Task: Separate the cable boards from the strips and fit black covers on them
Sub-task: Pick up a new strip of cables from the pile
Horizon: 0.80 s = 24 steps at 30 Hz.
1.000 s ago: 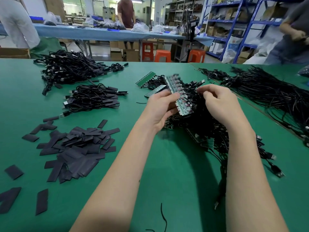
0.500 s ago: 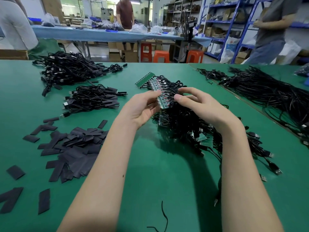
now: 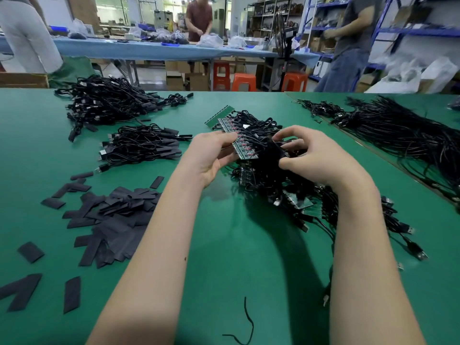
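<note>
Head view: strip angled away-left.

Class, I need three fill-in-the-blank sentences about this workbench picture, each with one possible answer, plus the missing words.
1. The left hand holds a ____ board strip by its edge.
2. The right hand grips a bundle of black ____.
3. The loose pile of black covers lies on the person's ____ side.

Missing words: green; cables; left

Left hand grips the green board strip; right hand pinches its black cables.
</note>
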Tool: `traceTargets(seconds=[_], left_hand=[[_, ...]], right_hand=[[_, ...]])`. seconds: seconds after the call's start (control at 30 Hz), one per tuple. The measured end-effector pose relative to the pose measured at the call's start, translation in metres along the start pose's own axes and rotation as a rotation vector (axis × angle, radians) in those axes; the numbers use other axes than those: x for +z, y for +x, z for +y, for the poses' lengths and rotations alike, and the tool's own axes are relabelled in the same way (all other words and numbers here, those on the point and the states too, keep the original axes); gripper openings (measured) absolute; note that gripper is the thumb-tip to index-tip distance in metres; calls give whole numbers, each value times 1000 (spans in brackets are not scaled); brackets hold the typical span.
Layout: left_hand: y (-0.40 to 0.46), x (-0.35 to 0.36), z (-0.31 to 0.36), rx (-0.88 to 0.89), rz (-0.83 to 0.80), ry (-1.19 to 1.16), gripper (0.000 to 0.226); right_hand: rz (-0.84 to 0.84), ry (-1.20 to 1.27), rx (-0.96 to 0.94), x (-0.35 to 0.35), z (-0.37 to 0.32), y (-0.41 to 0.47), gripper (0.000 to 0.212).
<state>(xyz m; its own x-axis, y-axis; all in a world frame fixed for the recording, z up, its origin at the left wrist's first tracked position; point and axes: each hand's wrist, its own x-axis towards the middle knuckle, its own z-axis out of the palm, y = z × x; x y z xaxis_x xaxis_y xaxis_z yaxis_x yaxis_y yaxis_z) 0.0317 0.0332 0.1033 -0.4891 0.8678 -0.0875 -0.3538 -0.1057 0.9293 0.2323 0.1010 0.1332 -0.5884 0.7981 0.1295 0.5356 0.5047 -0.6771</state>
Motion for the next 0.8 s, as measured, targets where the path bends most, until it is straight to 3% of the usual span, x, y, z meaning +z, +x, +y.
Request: traceTargets(seconds=[0.17,0.3,0.43,0.5,0.63,0.8], left_hand=[[-2,-8,5,19,1,44,2],[-4,-18,14,5,-75,106,4],[-10,-25,19,-6,-152,114,11],[-14,-23,19,-18,-162,70,12],[-19,-24,24,-51,-208,-52,14],[-25,-32,28,-6,-337,-38,16]], right_hand=[[83,59,-47,-11,5,-2,23],[-85,137,-88,-14,9,-1,19],[-200,321,-30,-9,13,-2,46],[-186,419,41,0,13,2,40],[20,130,109,14,20,12,18],[42,393,83,24,18,14,42]])
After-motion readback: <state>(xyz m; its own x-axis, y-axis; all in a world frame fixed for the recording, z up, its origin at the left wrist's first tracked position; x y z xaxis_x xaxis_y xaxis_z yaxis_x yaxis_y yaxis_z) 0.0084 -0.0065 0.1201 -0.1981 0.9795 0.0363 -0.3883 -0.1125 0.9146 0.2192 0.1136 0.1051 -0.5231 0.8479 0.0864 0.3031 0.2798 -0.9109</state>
